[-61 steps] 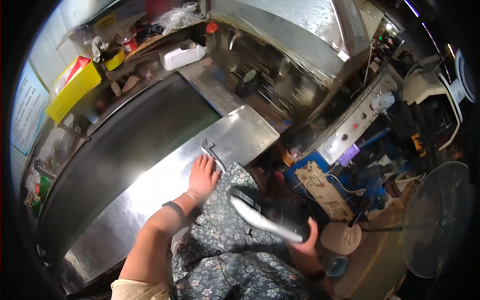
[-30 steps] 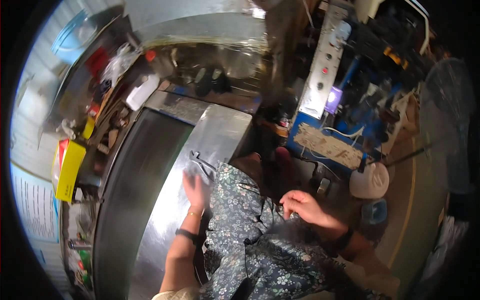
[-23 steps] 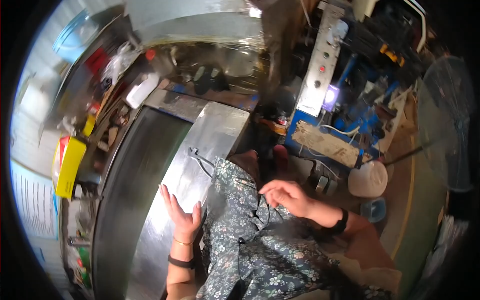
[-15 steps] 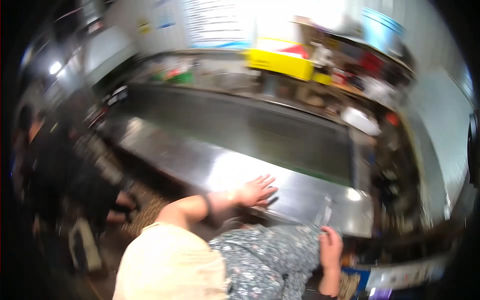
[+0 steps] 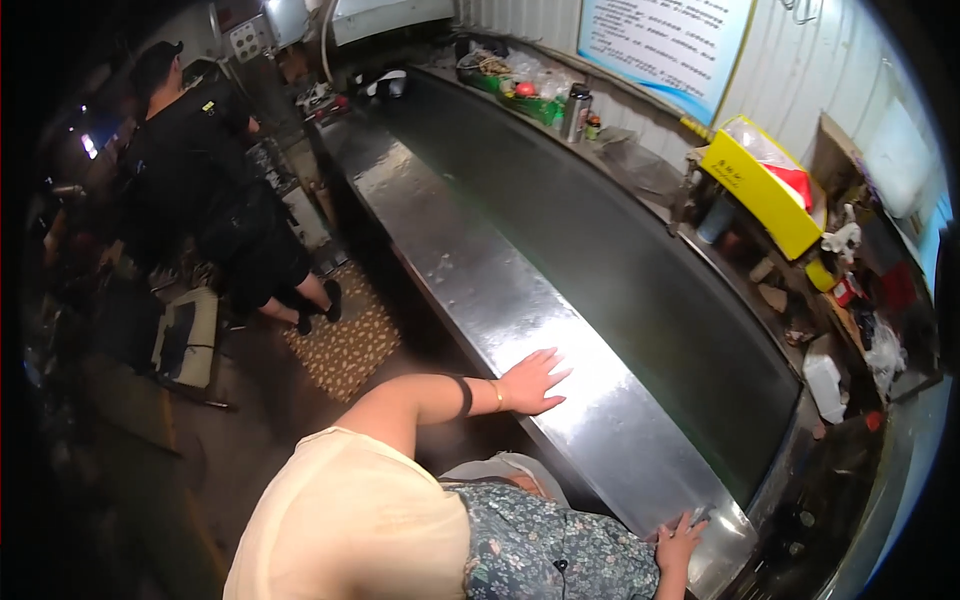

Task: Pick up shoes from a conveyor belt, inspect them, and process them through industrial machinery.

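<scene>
My left hand (image 5: 533, 381) lies flat, fingers spread, on the long stainless steel counter (image 5: 470, 280); a black band and a thin bracelet sit at its wrist. My right hand (image 5: 678, 541) rests with its fingers apart on the counter's near end, next to a small metal piece (image 5: 701, 515). Neither hand holds anything. Behind the steel strip runs a wide dark cooking surface (image 5: 620, 250). My pale top and patterned clothing fill the bottom of the view.
A person in black (image 5: 200, 170) stands at the counter's far end beside a patterned floor mat (image 5: 345, 335) and a low seat (image 5: 185, 335). Along the wall stand a yellow box (image 5: 760, 185), a metal flask (image 5: 573, 112), several containers and a poster (image 5: 665, 35).
The view has swung from the cluttered right side to along the counter. My left hand stays flat on the steel; my right hand moved from my lap to the counter's end.
</scene>
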Demonstrator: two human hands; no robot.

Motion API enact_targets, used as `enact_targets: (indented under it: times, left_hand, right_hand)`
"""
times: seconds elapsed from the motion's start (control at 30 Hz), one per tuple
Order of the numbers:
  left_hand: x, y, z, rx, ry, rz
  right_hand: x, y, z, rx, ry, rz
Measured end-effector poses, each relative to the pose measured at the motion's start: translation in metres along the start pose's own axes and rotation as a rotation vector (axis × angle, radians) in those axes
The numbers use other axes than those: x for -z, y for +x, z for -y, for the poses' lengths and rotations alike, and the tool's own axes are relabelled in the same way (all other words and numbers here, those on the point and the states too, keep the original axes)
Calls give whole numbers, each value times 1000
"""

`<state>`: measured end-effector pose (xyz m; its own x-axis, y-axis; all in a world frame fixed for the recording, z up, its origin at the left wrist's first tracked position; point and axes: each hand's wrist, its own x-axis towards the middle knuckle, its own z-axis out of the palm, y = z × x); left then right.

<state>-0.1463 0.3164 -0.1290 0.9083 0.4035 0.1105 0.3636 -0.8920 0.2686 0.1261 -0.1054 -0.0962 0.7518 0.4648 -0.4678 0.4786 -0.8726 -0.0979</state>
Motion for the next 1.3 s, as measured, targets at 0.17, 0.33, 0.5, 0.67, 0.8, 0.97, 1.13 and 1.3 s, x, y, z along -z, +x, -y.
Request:
enact_targets:
  times: [0.17, 0.33, 0.5, 0.67, 0.8, 0.97, 1.13, 1.3]
  left_hand:
    - [4, 0, 5, 4, -40, -20]
    - [5, 3, 1, -9, -37, -46]
    - [5, 3, -2, -6, -11, -42]
    - [5, -5, -1, 22, 2, -48]
    - [1, 0, -4, 3, -6, -53]
    - [3, -5, -5, 41, 24, -45]
    - [6, -5, -9, 72, 8, -11]
    - [6, -6, -10, 70, 3, -23]
  right_hand:
    - [-15, 25, -5, 12, 120, -135]
    - [-15, 15, -2, 200, 244, -213]
    - [-10, 2, 18, 406, 349, -349]
    - [-8, -7, 11, 203, 241, -326]
    - [-34, 6, -15, 323, 73, -442]
    - [-48, 24, -24, 254, 263, -626]
    - [-52, 30, -42, 275, 245, -626]
    - [-36, 7, -26, 269, 23, -476]
